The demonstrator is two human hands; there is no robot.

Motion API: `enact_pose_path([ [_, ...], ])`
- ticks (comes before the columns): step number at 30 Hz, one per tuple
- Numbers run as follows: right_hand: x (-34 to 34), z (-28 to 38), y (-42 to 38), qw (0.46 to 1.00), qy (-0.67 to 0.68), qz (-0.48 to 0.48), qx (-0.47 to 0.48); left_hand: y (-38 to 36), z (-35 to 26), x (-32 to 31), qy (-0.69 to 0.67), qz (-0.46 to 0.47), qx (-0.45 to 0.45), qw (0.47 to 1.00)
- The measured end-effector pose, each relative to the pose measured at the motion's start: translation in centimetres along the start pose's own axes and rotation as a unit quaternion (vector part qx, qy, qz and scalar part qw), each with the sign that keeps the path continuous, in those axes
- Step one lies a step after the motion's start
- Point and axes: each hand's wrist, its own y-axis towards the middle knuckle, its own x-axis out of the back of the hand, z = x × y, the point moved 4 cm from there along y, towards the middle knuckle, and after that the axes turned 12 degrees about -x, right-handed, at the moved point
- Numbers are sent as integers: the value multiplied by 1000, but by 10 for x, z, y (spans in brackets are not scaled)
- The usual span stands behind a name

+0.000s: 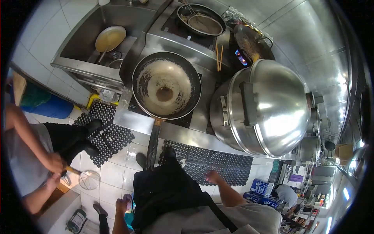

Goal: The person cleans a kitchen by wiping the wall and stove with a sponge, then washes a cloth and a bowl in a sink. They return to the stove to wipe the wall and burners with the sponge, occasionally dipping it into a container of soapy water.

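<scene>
Below the stove front, my right hand (pixel 212 178) hangs in the air beside the black apron (pixel 167 195), its fingers loosely curled and apart, with nothing visible in them. My left hand (pixel 123 204) is low at the apron's other side, its fingers closed by a teal and purple item that is too small to make out. Ahead of both hands, a large wok (pixel 166 85) rests on the stove with a pale, grainy coating and a brown patch at its centre. Its dark handle (pixel 153 146) points toward the apron. Neither hand touches the wok.
At left, another person's hands (pixel 55 165) hold a wire skimmer (pixel 89 180). A big domed steel pot (pixel 269 109) stands right of the wok. Behind are a strainer pan (pixel 201 22), chopsticks (pixel 219 57) and a pan beside a flame (pixel 249 43). The sink (pixel 64 56) holds a bowl (pixel 110 39).
</scene>
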Motion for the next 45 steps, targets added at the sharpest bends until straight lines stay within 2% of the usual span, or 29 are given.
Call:
enact_pose_path([
  [2,0,47,-3,999,-3,-23,44,12,34,-14,145,-15,-86,986],
  [4,-18,77,-6,993,-2,91,74,19,37,-20,107,24,-95,989],
  [5,-25,74,-8,946,279,131,-101,25,39,-24,91,64,-89,990],
  [6,-36,68,-13,791,532,155,-261,29,40,-28,83,104,-83,988],
  [7,-35,68,-16,790,535,147,-261,36,44,-32,95,144,-95,980],
  [9,-21,71,-30,840,474,108,-244,64,55,-43,173,186,-169,952],
  [10,-12,74,-37,854,453,93,-238,73,41,-48,305,191,-314,879],
  [11,-1,69,-49,724,601,108,-321,78,26,-53,424,186,-443,768],
  [12,9,70,-59,561,722,120,-387,89,13,-48,477,194,-383,767],
  [13,23,73,-63,562,724,118,-382,103,12,-51,434,140,-397,796],
  [15,43,70,-75,508,744,37,-433,118,-13,-51,437,137,-431,777],
  [17,46,70,-76,531,731,26,-428,135,-36,-59,463,162,-415,766],
  [18,46,67,-76,550,716,13,-429,137,-55,-62,506,216,-400,733],
  [19,21,61,-71,542,734,-11,-409,140,-65,-65,299,231,-312,872],
  [20,15,60,-69,546,737,-10,-397,142,-74,-70,71,226,-208,949],
  [21,13,56,-66,574,718,-24,-393,130,-103,-78,182,242,-355,885],
  [23,-3,41,-58,615,694,-58,-369,99,-164,-88,410,103,-628,653],
  [24,7,38,-58,622,696,-60,-354,82,-194,-91,283,175,-476,814],
  [25,25,35,-64,618,704,-89,-338,57,-227,-90,126,169,-305,929],
  [27,55,32,-72,625,715,-115,-291,40,-263,-132,181,225,-330,899],
  [28,67,26,-73,600,757,-104,-239,36,-273,-159,180,246,-336,891],
  [29,74,29,-76,561,801,-85,-191,-30,-323,-160,82,278,-311,905],
  [31,101,42,-98,487,868,-61,-71,-74,-359,-198,36,282,-372,884],
  [32,122,49,-116,486,871,-61,-50,-97,-378,-214,68,312,-354,879],
  [34,159,64,-156,460,884,-15,81,-122,-400,-258,89,260,-484,830],
  [35,144,54,-157,445,888,-14,118,-134,-412,-274,90,259,-489,828],
  [37,145,47,-182,438,892,-35,106,-179,-431,-286,161,326,-520,773],
  [40,129,28,-205,424,900,-57,81,-187,-433,-307,132,281,-604,734],
  [45,89,-16,-221,377,918,-115,43,-185,-444,-340,62,243,-582,774],
])
